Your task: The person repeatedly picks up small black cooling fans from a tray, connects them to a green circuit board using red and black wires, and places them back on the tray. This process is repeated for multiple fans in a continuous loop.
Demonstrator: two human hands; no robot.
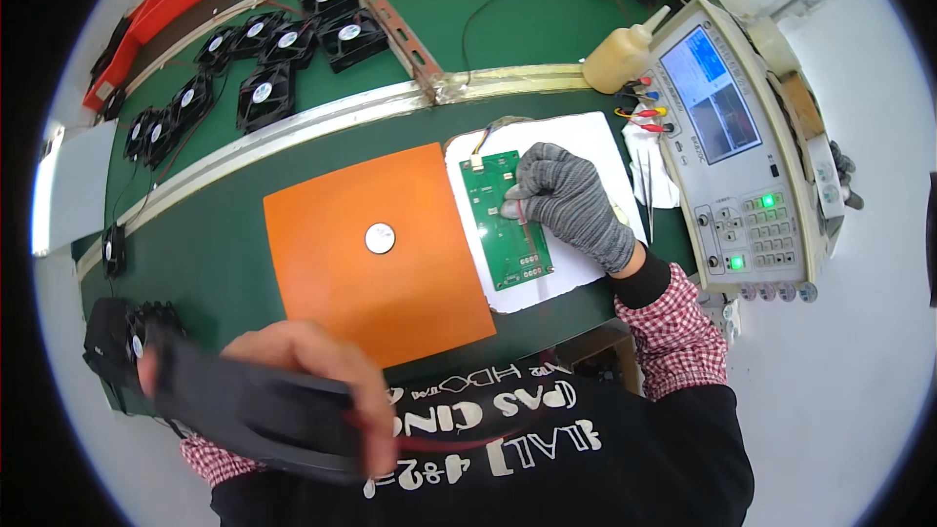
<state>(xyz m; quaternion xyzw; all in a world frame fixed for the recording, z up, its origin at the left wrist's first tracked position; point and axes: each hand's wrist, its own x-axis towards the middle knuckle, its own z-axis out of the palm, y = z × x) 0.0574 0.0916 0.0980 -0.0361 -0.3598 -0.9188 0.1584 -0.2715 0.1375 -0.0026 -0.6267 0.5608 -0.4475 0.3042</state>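
- Left hand (322,356), bare, grip clamped on a blurred black fan (249,410) at the counter's (224,263) near edge.
- Right hand (566,200), gloved, fingers together, pressing the green circuit board (503,224) on its white pad (586,141).

Orange mat (376,268) mostly bare, white disc (380,237) mid-mat; tester (734,146) walls right.

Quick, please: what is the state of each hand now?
Left hand: closed around a black fan.
Right hand: gloved, fingers bent, pressing on the green circuit board.
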